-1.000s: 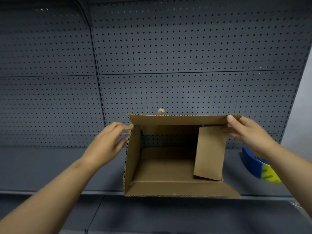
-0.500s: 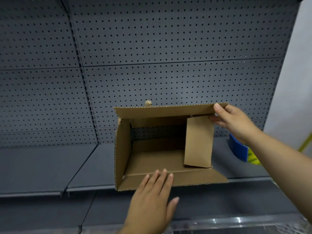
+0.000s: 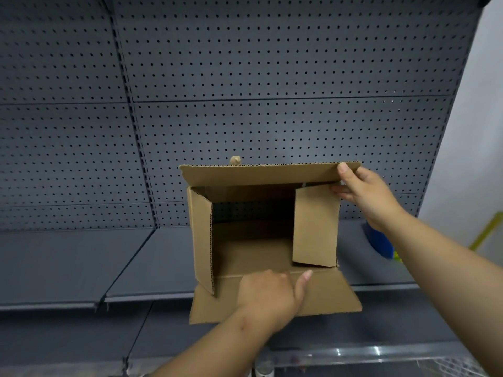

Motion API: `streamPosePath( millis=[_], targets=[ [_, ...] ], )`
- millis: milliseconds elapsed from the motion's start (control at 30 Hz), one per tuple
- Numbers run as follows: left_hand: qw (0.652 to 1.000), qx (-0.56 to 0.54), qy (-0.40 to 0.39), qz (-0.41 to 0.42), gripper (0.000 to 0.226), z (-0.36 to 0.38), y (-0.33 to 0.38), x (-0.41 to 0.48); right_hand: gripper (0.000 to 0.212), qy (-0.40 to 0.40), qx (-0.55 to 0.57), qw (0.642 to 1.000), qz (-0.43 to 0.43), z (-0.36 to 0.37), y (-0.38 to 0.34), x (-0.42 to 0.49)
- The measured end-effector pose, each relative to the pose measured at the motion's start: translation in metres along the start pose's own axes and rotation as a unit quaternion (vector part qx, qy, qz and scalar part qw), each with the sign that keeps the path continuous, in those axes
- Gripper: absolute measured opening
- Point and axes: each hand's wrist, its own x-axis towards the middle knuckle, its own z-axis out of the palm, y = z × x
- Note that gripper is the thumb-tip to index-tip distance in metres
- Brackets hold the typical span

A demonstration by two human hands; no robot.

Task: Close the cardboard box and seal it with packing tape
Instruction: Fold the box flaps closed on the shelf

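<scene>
A brown cardboard box [image 3: 315, 224] lies on its side on a grey shelf, its open mouth facing me and nothing visible inside. All its flaps are open; the right side flap leans partly inward. My right hand [image 3: 364, 194] pinches the right end of the top flap [image 3: 258, 174], thumb on its front face. My left hand [image 3: 269, 297] presses on the bottom flap [image 3: 334, 292], fingers curled at the fold line. A blue tape dispenser [image 3: 379, 242] with a yellow-green roll lies on the shelf to the right, mostly hidden by my right forearm.
The grey shelf [image 3: 81, 265] runs left and right under the box, backed by a grey pegboard wall [image 3: 245, 77]. A lower shelf edge and a clear rail [image 3: 353, 352] cross the bottom. A small tan peg [image 3: 235, 160] pokes up behind the box.
My left hand left the box's left side, dropped below and now presses the bottom flap. The left side flap swung slightly inward. My right hand stayed on the top flap.
</scene>
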Motion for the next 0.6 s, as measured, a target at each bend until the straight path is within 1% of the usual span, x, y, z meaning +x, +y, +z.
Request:
streamPosePath(
  millis=[100, 267, 333, 367, 433, 533, 600],
  targets=[
    [1.0, -0.021, -0.014, -0.005, 0.075, -0.001, -0.003, 0.004, 0.014, 0.008, 0.008, 1.0, 0.001, 0.004, 0.0, -0.002],
    [0.998, -0.046, -0.029, -0.019, 0.073, -0.011, -0.011, 0.011, 0.016, 0.031, -0.003, 0.999, -0.005, 0.008, 0.0, -0.003],
    [0.999, -0.032, 0.009, -0.017, 0.068, -0.013, -0.012, 0.01, 0.017, 0.035, -0.006, 0.999, -0.005, 0.009, -0.001, -0.003],
    [0.999, -0.022, 0.043, -0.011, 0.064, -0.013, -0.012, 0.007, 0.018, 0.034, -0.008, 0.999, -0.005, 0.01, 0.0, -0.003],
    [0.99, 0.014, 0.14, 0.018, 0.057, -0.007, -0.016, 0.0, 0.017, 0.031, -0.001, 1.0, -0.004, 0.012, 0.0, -0.004],
    [0.983, 0.024, 0.181, 0.028, 0.064, 0.006, -0.021, -0.012, 0.013, 0.025, 0.01, 1.0, -0.008, 0.015, -0.001, -0.006],
    [0.982, 0.025, 0.183, 0.032, 0.066, 0.012, -0.023, -0.014, 0.013, 0.025, 0.008, 1.0, -0.01, 0.016, -0.002, -0.007]
  ],
)
